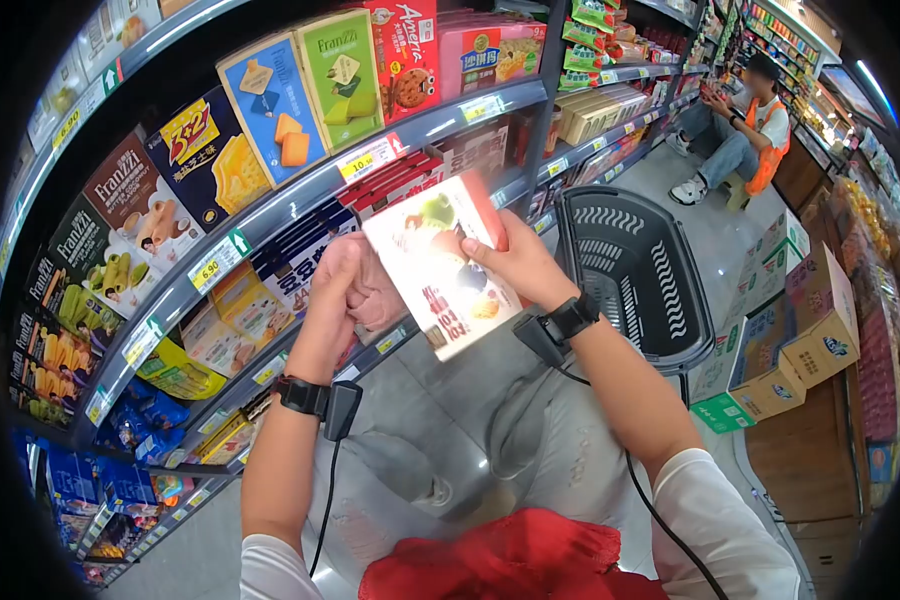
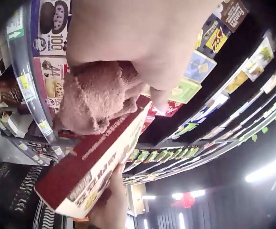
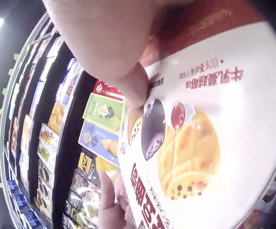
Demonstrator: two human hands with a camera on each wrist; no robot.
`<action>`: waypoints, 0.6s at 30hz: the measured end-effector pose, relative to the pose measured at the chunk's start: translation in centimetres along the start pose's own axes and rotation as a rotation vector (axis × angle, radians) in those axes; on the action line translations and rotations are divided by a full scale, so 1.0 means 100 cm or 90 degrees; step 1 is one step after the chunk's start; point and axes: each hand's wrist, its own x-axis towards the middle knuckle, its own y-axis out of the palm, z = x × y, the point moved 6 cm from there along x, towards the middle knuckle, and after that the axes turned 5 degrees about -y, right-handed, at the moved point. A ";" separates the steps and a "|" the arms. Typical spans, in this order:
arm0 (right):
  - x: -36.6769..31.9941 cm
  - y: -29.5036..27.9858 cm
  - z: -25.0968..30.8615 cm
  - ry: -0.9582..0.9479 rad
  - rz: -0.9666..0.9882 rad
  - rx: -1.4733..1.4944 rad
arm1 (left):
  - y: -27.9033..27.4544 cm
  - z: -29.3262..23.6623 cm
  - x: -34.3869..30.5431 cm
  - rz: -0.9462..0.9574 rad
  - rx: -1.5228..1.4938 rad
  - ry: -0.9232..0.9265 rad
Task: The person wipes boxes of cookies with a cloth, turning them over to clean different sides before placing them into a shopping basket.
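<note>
My right hand (image 1: 525, 262) grips a white and dark red snack box (image 1: 440, 265) by its right edge, thumb across the printed front. Cookie pictures and red lettering show on that front in the right wrist view. In my left hand (image 1: 332, 290) is a bunched pink cloth (image 1: 372, 290), held close against the box's left side. The left wrist view shows the cloth (image 2: 92, 95) hanging under the palm, right at the box's dark red side (image 2: 88, 157).
Shelves of boxed biscuits (image 1: 270, 110) with price tags line the left. A black shopping basket (image 1: 635, 270) stands ahead on the right, beside opened cartons (image 1: 810, 320). Farther down the aisle a person (image 1: 745, 140) in an orange vest sits low. A wooden cabinet (image 1: 800, 460) borders the right.
</note>
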 end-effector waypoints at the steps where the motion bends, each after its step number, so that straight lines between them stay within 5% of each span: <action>1: 0.002 -0.003 -0.003 0.002 -0.037 0.022 | -0.002 0.002 0.000 -0.026 0.011 0.022; 9: -0.013 -0.003 0.017 0.031 -0.138 -0.110 | 0.010 0.055 -0.004 -0.108 0.281 0.188; 18: -0.014 -0.017 0.020 -0.057 -0.251 0.092 | 0.030 0.075 -0.014 -0.055 0.220 -0.090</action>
